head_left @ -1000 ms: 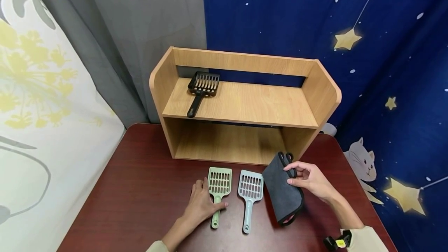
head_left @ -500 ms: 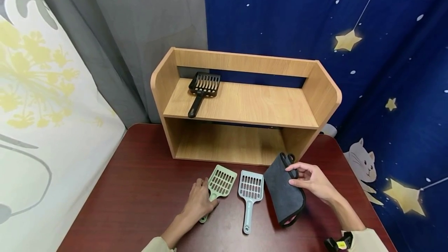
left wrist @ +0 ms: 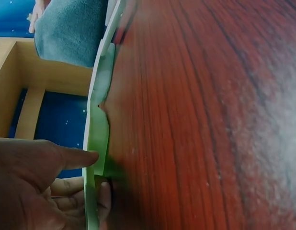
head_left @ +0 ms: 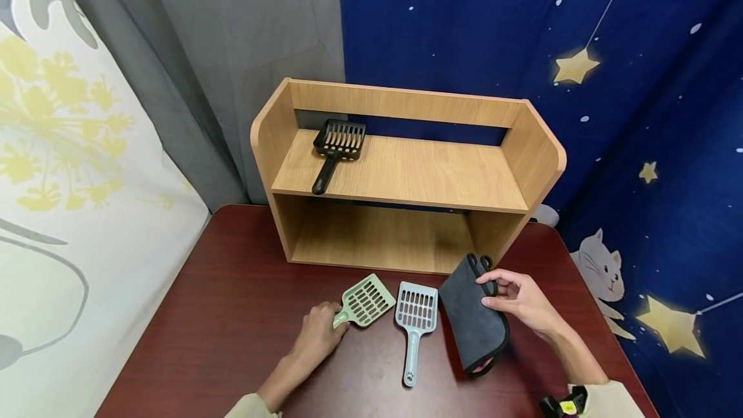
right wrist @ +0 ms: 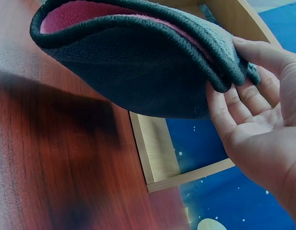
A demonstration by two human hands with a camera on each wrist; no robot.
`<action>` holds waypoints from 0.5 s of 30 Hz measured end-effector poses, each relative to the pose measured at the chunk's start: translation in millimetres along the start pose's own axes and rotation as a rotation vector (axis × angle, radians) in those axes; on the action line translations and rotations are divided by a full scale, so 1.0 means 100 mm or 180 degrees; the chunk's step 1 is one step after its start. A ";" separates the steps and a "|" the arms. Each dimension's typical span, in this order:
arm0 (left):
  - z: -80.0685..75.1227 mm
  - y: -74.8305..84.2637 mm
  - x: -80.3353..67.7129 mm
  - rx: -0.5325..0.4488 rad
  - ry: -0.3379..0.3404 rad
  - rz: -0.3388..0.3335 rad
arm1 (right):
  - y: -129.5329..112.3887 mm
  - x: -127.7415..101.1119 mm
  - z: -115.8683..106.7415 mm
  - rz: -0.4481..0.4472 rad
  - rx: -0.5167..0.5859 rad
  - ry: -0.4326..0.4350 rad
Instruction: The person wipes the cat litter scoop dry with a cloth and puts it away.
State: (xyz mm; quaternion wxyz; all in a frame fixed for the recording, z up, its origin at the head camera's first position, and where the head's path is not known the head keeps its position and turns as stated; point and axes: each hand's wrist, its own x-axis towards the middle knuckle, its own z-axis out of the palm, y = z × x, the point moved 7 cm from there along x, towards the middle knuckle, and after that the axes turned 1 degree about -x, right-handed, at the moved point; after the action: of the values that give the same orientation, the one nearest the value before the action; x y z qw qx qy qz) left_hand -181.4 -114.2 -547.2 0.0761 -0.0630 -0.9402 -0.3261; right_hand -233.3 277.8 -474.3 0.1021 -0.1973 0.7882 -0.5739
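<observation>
While the left hand pinches the green scoop by its handle on the worktop, its head seems slightly lifted. The right hand grips a folded grey cloth beside the blue scoop.

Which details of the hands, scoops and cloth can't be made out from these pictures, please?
- Green scoop handle: in the head view the left hand covers it; in the left wrist view the scoop is edge-on, slots unseen.
- Grey cloth underside: hidden in the head view; the right wrist view shows only a pink lining at its edge.
- Right hand fingertips behind the cloth: hidden in the head view.
- Black scoop on the shelf: too small for detail.
</observation>
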 end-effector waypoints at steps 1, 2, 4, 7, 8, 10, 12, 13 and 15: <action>0.00 -0.01 0.00 -0.0018 -0.0012 0.0007 | -0.01 0.00 -0.01 -0.0001 0.0000 0.0012; -0.01 -0.02 0.00 -0.0024 -0.0030 0.0013 | -0.01 0.01 -0.01 0.0000 -0.0008 0.0025; -0.02 -0.03 0.00 -0.0028 -0.0053 0.0010 | -0.03 0.01 -0.01 -0.0029 0.0000 0.0011; -0.05 -0.05 0.01 0.0011 -0.0077 -0.0011 | -0.05 0.03 -0.01 -0.0059 0.0055 -0.0027; -0.07 -0.06 0.00 0.0030 -0.0094 -0.0027 | -0.06 0.03 -0.01 -0.0066 0.0061 -0.0031; -0.10 -0.06 0.00 0.0058 -0.0118 -0.0041 | -0.08 0.04 -0.02 -0.0075 0.0062 -0.0024; -0.15 -0.03 0.01 0.0092 -0.0135 -0.0008 | -0.09 0.04 -0.03 -0.0075 0.0017 0.0028; -0.17 -0.02 0.01 0.0116 -0.0149 -0.0007 | -0.10 0.05 -0.04 -0.0078 -0.0011 0.0065; -0.23 0.01 0.02 0.0175 -0.0158 0.0034 | -0.12 0.05 -0.05 -0.0091 -0.0066 0.0136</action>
State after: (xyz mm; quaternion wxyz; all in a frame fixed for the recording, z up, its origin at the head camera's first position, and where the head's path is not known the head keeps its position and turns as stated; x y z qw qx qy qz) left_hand -181.1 -127.1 -528.1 0.0561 -0.0739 -0.9500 -0.2981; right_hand -237.9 276.8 -461.2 0.0750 -0.1973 0.7933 -0.5711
